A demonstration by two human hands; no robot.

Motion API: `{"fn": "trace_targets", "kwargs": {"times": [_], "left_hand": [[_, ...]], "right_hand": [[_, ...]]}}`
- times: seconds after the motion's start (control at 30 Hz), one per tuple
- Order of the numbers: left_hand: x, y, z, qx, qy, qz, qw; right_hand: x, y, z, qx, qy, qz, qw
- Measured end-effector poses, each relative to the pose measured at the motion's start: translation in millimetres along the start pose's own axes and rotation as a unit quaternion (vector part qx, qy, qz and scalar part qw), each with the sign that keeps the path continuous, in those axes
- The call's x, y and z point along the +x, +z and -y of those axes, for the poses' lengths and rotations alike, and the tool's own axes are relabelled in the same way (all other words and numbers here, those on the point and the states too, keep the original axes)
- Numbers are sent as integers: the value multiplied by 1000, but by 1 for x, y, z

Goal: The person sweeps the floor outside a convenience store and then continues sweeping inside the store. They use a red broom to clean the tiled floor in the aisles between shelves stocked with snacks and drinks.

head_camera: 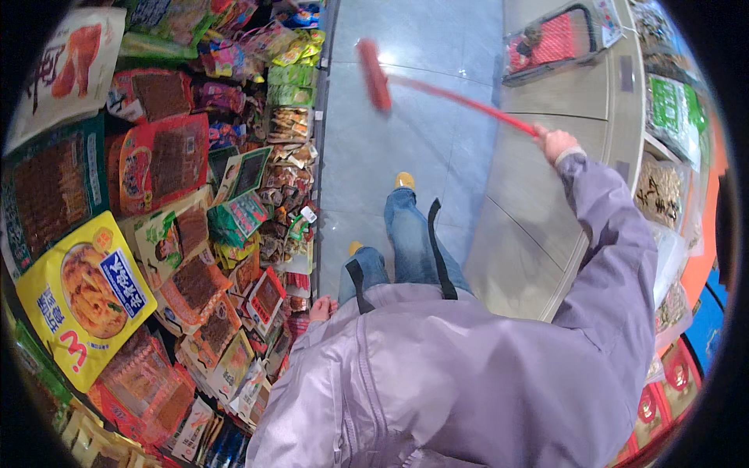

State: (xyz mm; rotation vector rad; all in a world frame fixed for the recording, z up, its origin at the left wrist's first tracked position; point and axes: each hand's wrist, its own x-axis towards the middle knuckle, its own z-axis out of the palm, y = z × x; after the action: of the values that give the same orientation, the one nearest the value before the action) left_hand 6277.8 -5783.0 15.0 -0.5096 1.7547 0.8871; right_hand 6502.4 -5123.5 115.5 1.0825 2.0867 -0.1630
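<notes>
My right hand (556, 143), arm stretched forward and to the right, grips the end of the thin red handle of a broom (468, 100). The red broom head (374, 76) is blurred, over the grey tiled floor (404, 146) ahead of my feet; whether it touches the tiles I cannot tell. Low at my left side hangs my left hand (323, 307), fingers loosely curled, with nothing visible in it. It is close to the shelf of packaged snacks (287, 234), and the sleeve and jacket hide part of it.
Packed snack bags fill the left side, a large yellow bag (88, 298) nearest. To the right runs a pale cabinet base (526, 234) with bagged dry goods (661, 193) above it. A black-rimmed container with a red patterned inside (544, 44) sits at the upper right.
</notes>
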Motion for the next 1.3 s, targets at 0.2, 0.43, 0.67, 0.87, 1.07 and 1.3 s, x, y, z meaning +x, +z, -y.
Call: {"fn": "trace_targets", "kwargs": {"times": [0.2,0.43,0.67,0.87,1.07,1.3], "left_hand": [[34,38,-80,27,54,23,998],[44,52,-150,70,40,19,997],[121,69,-259,156,101,152,971],[154,120,-355,288,105,201,930],[137,194,-380,509,102,186,834],[129,260,-412,529,149,230,803]], "right_hand": [[-9,25,13,-69,-57,72,993],[38,7,-16,-30,68,-61,995],[-44,77,25,138,170,-22,976],[-202,234,179,555,139,53,819],[-350,312,412,724,354,22,591],[-349,340,441,869,473,-53,-135]]}}
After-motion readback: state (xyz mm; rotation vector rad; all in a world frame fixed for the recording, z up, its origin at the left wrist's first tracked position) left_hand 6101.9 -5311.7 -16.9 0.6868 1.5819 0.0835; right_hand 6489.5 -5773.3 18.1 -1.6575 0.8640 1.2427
